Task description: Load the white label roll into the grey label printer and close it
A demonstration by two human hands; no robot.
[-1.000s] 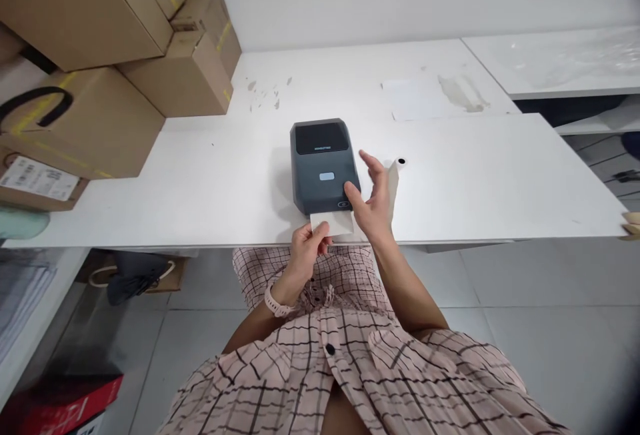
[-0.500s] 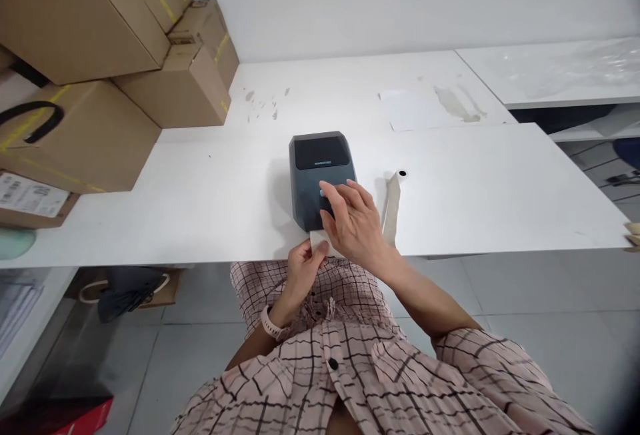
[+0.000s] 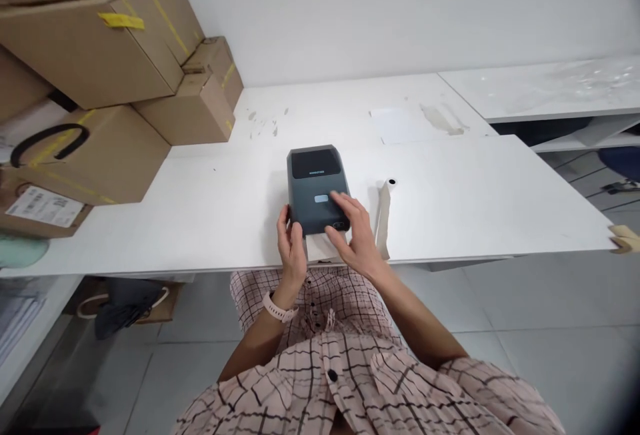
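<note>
A dark grey label printer (image 3: 311,185) with a pale button stands on the white table near its front edge. A white paper strip (image 3: 320,247) sticks out of its front toward me. My left hand (image 3: 291,243) grips the printer's left front corner, fingers along the side and thumb at the front. Fingers apart, my right hand (image 3: 354,233) rests by the printer's right front, its fingertips at the top beside the button and its thumb near the front edge. To the right lies a small paper roll (image 3: 391,184), its unrolled tail (image 3: 383,225) running toward the table edge.
Cardboard boxes (image 3: 95,155) are stacked at the left end of the table. A sheet of white paper (image 3: 393,126) lies toward the back, with clear plastic wrap (image 3: 575,86) on the surface at far right. The table's front edge (image 3: 450,259) is close to my body.
My left hand has let go of the paper strip and moved up to the printer's left corner. My right hand crossed over the printer's front, then drew back right. The view has tilted upward.
</note>
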